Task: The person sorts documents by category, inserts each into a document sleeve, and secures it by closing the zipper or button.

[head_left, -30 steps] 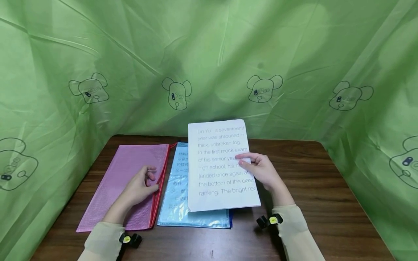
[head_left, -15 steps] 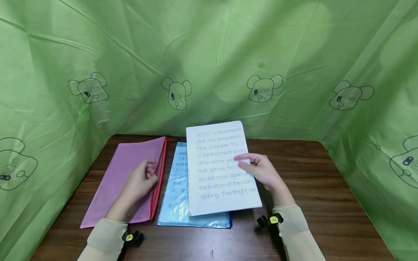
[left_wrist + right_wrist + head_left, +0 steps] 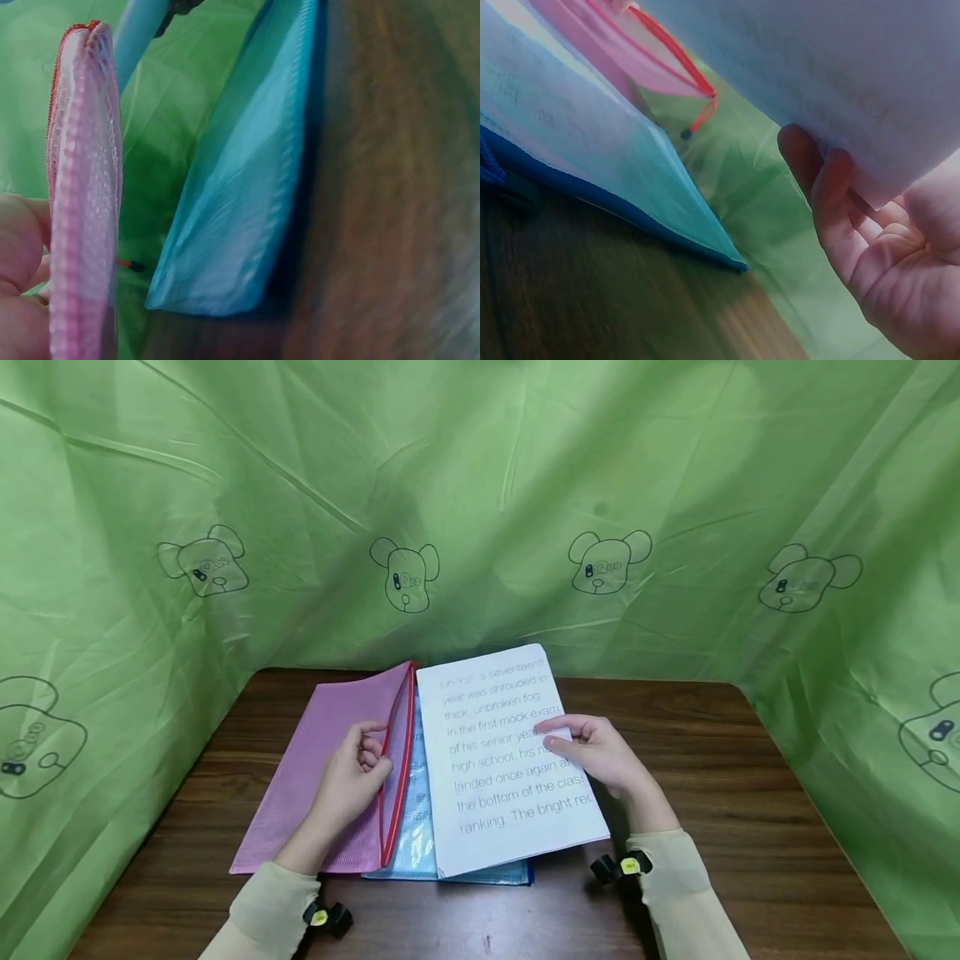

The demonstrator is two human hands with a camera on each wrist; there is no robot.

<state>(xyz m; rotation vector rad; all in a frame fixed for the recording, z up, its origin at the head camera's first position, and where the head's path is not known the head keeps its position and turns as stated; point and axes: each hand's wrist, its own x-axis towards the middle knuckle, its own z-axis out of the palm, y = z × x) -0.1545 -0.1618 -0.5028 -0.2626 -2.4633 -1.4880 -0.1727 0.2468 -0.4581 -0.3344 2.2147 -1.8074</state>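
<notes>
My left hand pinches the red zipper edge of a pink mesh zip pouch. The pouch's mouth gapes, its right side lifted off the table and reaching over a blue zip pouch. In the right wrist view a red pull cord hangs from the pink pouch's corner. Between thumb and fingers my right hand grips the right edge of a stack of white printed paper, tilted above the blue pouch and close to the pink pouch's mouth. Most of the blue zip pouch is hidden under the paper.
The dark wooden table extends to the right and in front of the pouches. Behind and at both sides hangs a green curtain with bear-head drawings. Each wrist wears a small black camera.
My left hand has moved right, carrying the pink pouch's edge over the blue pouch and widening its mouth. The paper has turned slightly counterclockwise, its left edge lower; my right hand has barely moved.
</notes>
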